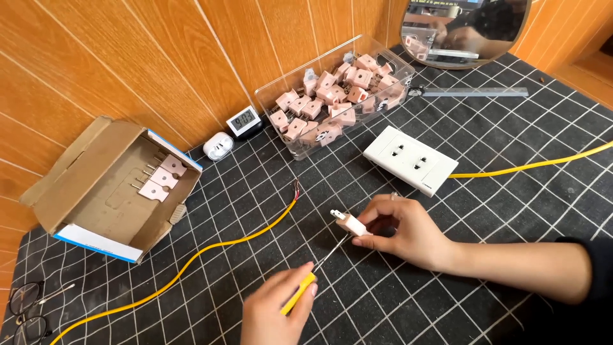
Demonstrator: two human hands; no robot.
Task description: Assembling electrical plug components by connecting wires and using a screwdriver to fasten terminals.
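- Holding a screwdriver (313, 276) by its yellow handle, our left hand (274, 311) is closed around it at the near edge of the mat (485, 134); the thin metal shaft angles up toward the other hand.
- Our right hand (408, 233) pinches a small pale plug adapter (348, 222) between thumb and fingertips, lifted just above the mat's middle — the screwdriver tip sits at or very close to the adapter's underside, though we cannot tell if it touches.
- We judge the adapter light, rigid and smooth plastic, easy to let slip or twist under the tool; it is best gripped by its flat sides, clear of the prongs.
- A yellow cable (211, 246) crosses the mat on the left with bared wires at its end; a white double socket plate (410, 160) lies just beyond the right hand, with a second yellow cable running off the right edge.
- Toward the left edge an open cardboard box (102, 185) holds a few pink adapters; glasses (29, 306) sit in the near left corner, partly cut off.
- Farthest back, a clear tub (338, 96) of pink adapters stands by the wooden wall, with a small digital clock (244, 120) and a white earbud case (218, 145) beside it — the round mirror (466, 32) is cut off at the top, its reflection too muddled to read.
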